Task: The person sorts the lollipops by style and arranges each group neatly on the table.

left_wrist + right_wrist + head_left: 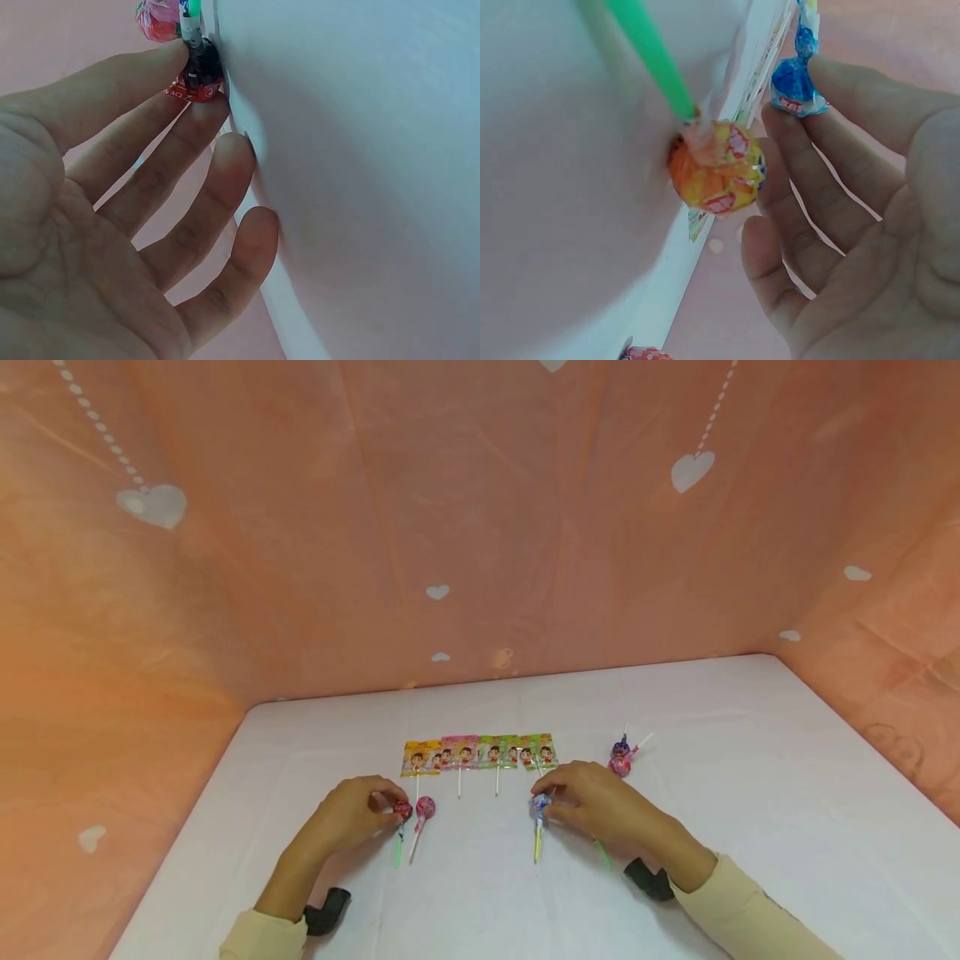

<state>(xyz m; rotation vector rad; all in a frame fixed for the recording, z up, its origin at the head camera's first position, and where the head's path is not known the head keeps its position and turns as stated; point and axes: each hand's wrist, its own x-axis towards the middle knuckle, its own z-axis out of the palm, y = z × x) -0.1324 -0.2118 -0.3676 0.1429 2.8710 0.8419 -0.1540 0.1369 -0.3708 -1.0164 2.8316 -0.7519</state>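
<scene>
My left hand (351, 812) pinches the candy end of a red-and-black wrapped lollipop (196, 84) between thumb and fingertips, its green stick pointing toward me. Just right of it lies a pink lollipop (426, 808) with a white stick. Farther right, my right hand (592, 797) has thumb and fingers on the head of a blue-wrapped lollipop (796, 84) with a yellow stick. Beside that hand's lower fingers rests an orange-and-yellow lollipop (716, 169). In the head view the hand hides its candy, and only part of the green stick (602, 853) shows.
Behind the hands, lollipops in flat packets form a row: an orange packet (422, 758), a pink packet (459, 752) and green packets (498, 752). Purple and pink lollipops (621, 760) lie together at the right. An orange curtain (480, 527) borders the white table (480, 910).
</scene>
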